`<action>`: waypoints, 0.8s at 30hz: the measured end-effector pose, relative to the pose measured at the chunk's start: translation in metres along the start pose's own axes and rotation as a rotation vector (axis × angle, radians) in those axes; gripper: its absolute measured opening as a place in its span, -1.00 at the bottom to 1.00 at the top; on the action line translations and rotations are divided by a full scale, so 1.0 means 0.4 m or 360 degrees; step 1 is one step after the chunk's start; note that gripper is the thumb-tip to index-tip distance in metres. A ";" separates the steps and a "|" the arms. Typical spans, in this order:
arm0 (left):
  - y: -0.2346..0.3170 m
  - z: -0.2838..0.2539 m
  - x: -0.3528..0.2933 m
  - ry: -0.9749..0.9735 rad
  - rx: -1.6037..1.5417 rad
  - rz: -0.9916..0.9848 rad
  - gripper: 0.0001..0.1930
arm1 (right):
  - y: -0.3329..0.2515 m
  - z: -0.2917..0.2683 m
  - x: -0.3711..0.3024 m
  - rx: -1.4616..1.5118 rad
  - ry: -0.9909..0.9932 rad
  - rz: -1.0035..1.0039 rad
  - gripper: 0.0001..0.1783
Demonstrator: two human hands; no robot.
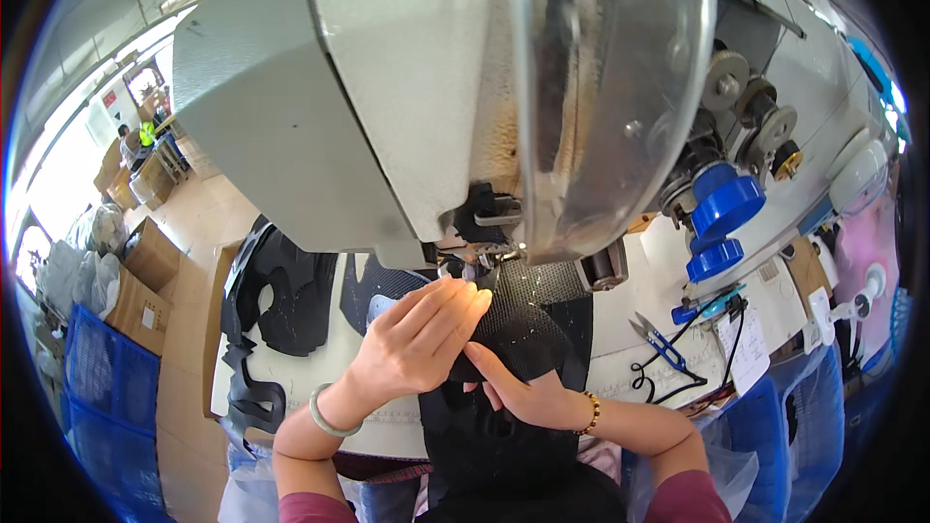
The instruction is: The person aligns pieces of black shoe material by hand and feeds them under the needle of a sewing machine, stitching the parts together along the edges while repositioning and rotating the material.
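A black mesh fabric piece (528, 315) lies on the bed of a grey sewing machine (407, 87), its far part beneath the needle area. Close in front of the needle, my left hand (417, 337) has its fingers drawn together on the piece's left side; its thumb is hidden. At the near edge, my right hand (518, 392) pinches the same piece, thumb on top and fingertips curled below. A small light-blue patch (379, 307) shows beside my left fingers. The needle itself cannot be made out.
Black cut pieces (291, 295) are piled left of the machine. On the right lie blue-handled thread snips (661, 341), a black cord (668, 392) and a paper sheet (744, 347). Blue crates (111, 368) and cardboard boxes (145, 305) stand at left; a person (131, 147) is far off.
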State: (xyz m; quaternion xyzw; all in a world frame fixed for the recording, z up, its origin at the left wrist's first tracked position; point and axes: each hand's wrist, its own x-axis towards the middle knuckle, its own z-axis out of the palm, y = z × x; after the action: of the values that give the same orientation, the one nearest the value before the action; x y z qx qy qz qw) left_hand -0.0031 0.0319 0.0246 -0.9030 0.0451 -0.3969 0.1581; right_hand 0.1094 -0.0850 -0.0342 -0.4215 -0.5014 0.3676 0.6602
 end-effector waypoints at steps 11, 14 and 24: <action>0.034 0.005 0.026 -0.0110 0.0096 -0.0163 -0.72 | -0.008 -0.016 -0.009 0.0355 0.0170 0.0268 -0.86; 0.032 0.008 0.024 -0.0132 0.0131 -0.0120 -0.69 | -0.015 -0.025 -0.007 0.0309 0.0175 0.0238 -0.81; -0.015 -0.022 -0.011 -0.0218 -0.0607 -0.0654 -0.68 | -0.025 -0.061 0.012 0.0311 0.0178 0.0376 -0.82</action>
State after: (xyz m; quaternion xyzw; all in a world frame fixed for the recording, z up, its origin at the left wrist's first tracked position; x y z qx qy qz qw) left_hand -0.0126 0.0361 0.0290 -0.9314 -0.0757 -0.3431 -0.0955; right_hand 0.1348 -0.0890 -0.0269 -0.4310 -0.3726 0.4656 0.6772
